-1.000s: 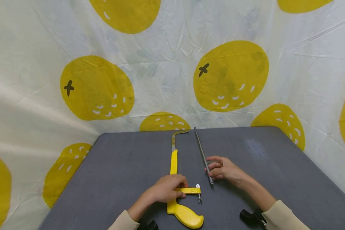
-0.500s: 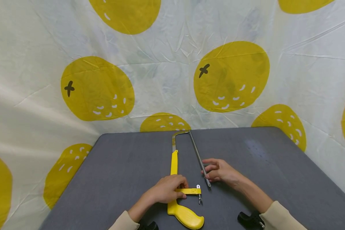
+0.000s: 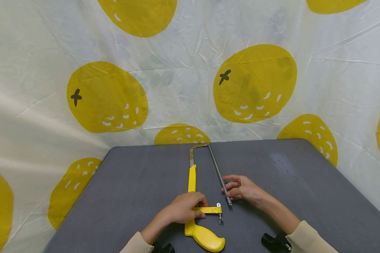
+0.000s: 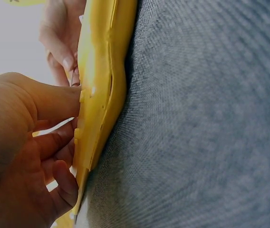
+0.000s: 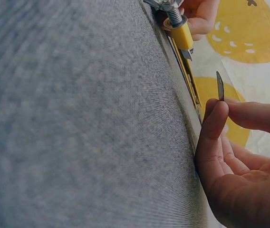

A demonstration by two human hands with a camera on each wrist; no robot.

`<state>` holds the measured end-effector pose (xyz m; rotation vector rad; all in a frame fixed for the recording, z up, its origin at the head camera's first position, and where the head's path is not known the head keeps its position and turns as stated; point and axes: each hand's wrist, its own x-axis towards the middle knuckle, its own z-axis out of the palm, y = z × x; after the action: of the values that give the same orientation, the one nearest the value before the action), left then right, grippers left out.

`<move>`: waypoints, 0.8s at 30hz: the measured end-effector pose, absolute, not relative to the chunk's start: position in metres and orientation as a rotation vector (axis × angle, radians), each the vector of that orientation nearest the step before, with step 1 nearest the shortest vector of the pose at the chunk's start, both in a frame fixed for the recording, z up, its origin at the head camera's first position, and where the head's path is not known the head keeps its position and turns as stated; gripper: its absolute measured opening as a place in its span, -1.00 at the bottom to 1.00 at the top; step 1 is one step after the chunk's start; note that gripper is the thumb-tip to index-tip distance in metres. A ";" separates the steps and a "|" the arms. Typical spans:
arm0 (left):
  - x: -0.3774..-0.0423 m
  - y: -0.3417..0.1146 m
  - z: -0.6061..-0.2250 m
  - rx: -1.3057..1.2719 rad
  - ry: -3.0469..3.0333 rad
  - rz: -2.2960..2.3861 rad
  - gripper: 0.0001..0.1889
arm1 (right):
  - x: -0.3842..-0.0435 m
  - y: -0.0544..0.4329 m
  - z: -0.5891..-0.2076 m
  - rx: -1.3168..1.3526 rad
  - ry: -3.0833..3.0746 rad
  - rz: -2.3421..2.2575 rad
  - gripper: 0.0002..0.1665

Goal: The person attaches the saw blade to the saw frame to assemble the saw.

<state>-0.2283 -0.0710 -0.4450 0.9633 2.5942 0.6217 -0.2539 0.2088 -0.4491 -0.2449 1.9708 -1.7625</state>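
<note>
Yellow hacksaw frame (image 3: 192, 179), slim grey blade (image 3: 217, 168)

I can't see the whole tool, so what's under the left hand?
Part of the saw, which the left hand grips; its handle shows nearer the person. In the head view, the hand covers the stretch between, so that part can't be seen.

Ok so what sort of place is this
Perhaps a makeshift, screened-off work area: there's a gray table with a yellow hacksaw frame on it, and a fruit-patterned sheet behind.

Plain beige sleeves (image 3: 311, 236), rounded black wrist-worn devices (image 3: 273, 241)
</note>
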 end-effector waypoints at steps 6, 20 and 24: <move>-0.228 -0.071 -0.444 0.963 2.596 0.628 -0.83 | -0.253 0.208 -0.448 -0.243 1.976 -1.760 -0.11; -0.228 -0.070 -0.445 0.951 2.599 0.626 -0.83 | -0.254 0.208 -0.449 -0.270 1.981 -1.747 -0.12; -0.227 -0.069 -0.445 0.935 2.601 0.605 -0.83 | -0.254 0.208 -0.449 -0.272 1.983 -1.749 -0.12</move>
<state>-0.2274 -0.0695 -0.4448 0.9348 2.6009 0.6055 -0.2535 0.2084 -0.4494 -0.2720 1.9835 -1.7489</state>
